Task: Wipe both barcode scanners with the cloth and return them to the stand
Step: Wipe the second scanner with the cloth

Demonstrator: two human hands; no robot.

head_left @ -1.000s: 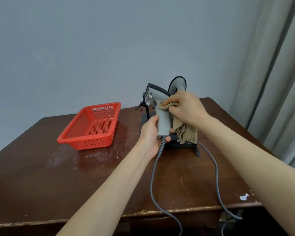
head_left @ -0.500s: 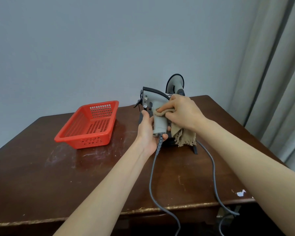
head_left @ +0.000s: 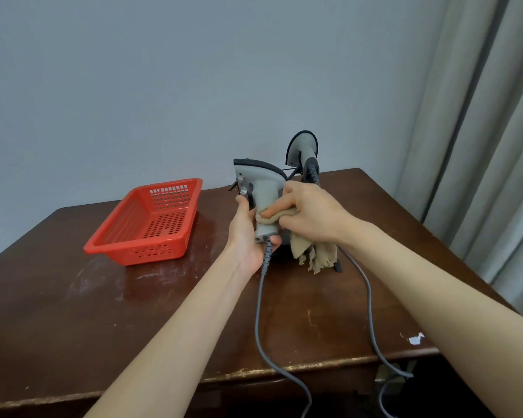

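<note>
**Two scanners, one cloth: one scanner in hand, one on the stand**

Two grey cables [head_left: 258,312] drop over the worn near edge of the dark wooden table [head_left: 73,312]. The left one runs up to the held scanner, and the right one passes behind the right forearm toward the stand. The widest stretch of bare wood lies near left, between that edge and the basket.

At mid-table the left hand [head_left: 246,236] curls round the grip of the first scanner [head_left: 260,188], held upright above the wood. The right hand [head_left: 310,217] pinches the single tan cloth [head_left: 313,256] and presses it against the scanner's grip, the frayed end hanging down.

Just behind, the black stand [head_left: 338,268] carries the second scanner [head_left: 302,146]. One red basket [head_left: 139,251] sits far left, apart from the hands. A grey wall backs the table's far edge, and the curtain [head_left: 480,146] hangs close along its right side.
</note>
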